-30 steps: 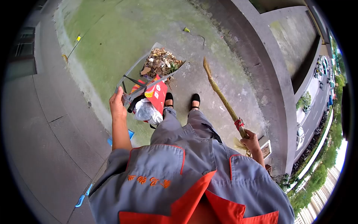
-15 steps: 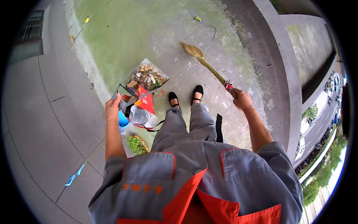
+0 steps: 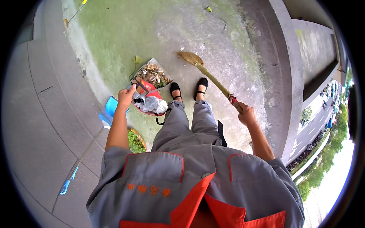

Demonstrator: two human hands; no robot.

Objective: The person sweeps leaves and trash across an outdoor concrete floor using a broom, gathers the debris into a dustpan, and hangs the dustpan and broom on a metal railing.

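My left hand (image 3: pixel 126 95) is closed on the upper edge of a dustpan (image 3: pixel 167 76) with clear-looking sides. Dry leaves and debris (image 3: pixel 153 75) lie in its front part. Nearer the hand sit a red package (image 3: pixel 149 87) and a crumpled whitish plastic bag (image 3: pixel 152 103), with a black strap hanging beside them. My right hand (image 3: pixel 247 114) grips the handle of a straw broom (image 3: pixel 215 80) just behind its red binding. The broom's bristles point up and left, to the right of the debris.
A blue dustpan (image 3: pixel 111 106) and blue brush lie at the left, with a long blue-ended handle (image 3: pixel 65 187). A basket of green plants (image 3: pixel 136 141) stands beside my left leg. One leaf (image 3: pixel 208 9) lies on the floor ahead. A concrete ledge (image 3: pixel 283 76) runs along the right.
The broom has swung from pointing ahead to pointing left, its bristles now nearer the debris. My left hand and its load have come lower and closer to my feet.
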